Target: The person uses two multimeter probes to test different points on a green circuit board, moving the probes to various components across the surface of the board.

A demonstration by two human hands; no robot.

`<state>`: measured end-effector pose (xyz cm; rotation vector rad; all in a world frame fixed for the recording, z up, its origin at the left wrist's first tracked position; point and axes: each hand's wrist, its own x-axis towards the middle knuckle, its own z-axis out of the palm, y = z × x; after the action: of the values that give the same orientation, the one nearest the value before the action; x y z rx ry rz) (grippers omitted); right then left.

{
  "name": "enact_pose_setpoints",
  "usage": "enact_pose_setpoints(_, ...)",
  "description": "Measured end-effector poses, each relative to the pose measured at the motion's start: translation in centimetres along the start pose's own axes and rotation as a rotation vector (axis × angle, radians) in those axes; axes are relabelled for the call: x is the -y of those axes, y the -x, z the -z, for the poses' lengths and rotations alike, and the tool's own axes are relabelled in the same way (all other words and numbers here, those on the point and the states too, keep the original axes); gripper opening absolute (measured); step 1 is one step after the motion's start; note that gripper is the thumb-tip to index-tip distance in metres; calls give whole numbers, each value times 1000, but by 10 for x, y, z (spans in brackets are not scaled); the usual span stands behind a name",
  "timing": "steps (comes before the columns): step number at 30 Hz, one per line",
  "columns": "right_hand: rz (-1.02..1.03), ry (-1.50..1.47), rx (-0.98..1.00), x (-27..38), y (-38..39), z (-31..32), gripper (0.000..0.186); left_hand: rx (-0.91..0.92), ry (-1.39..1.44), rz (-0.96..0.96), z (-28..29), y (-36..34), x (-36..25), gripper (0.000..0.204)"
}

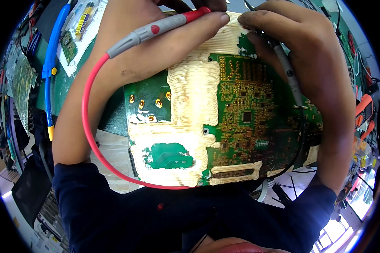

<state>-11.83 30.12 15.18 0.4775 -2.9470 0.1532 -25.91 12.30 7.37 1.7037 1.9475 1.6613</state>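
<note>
Carrying the work is a green desk [69, 90], which spreads behind the left forearm. A large circuit board [234, 105] lies at its near side, in front of the person's body and beneath both hands. Thick cream-coloured ridged material covers much of its left part, while the right part shows dense small components. The left hand [177, 46] and the right hand [306, 38] are apart from each other, with fingertips just beside across a narrow gap, over the far part of the board. A red lead [88, 126] curves down past the left forearm; a black lead [297, 152] hangs under the right hand. On the left stands out a blue rod [57, 38] with yellow parts. The left hand is closed on a red-and-grey probe [160, 27], the right one on a grey-and-black probe [286, 69]; where their tips touch, I cannot tell. Smallest is a square dark chip [246, 116] on the board.
</note>
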Motion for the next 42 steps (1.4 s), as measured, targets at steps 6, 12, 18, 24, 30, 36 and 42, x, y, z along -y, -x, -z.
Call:
enact_pose_setpoints(6,56,192,-16,7,-1,-8,15,11,-51,-29,0,-2,-5,8)
enact_pose_setpoints(12,84,104,18,-16,2,-13,17,-11,13,21,-1,2,4,9)
enact_pose_setpoints(18,15,106,91,2,-4,6,18,21,-226,14,-5,-6,-27,9)
enact_pose_setpoints(24,67,15,-12,-10,3,-17,18,9,-47,-22,5,4,-4,8)
enact_pose_setpoints(30,180,-153,-120,-35,5,-22,21,13,-90,-31,0,0,-11,9)
enact_pose_setpoints(36,121,-176,-164,-32,-1,-23,21,20,-12,-10,1,0,-13,8)
enact_pose_setpoints(42,121,-123,-125,-28,-3,-18,22,7,-83,48,0,2,-12,8)
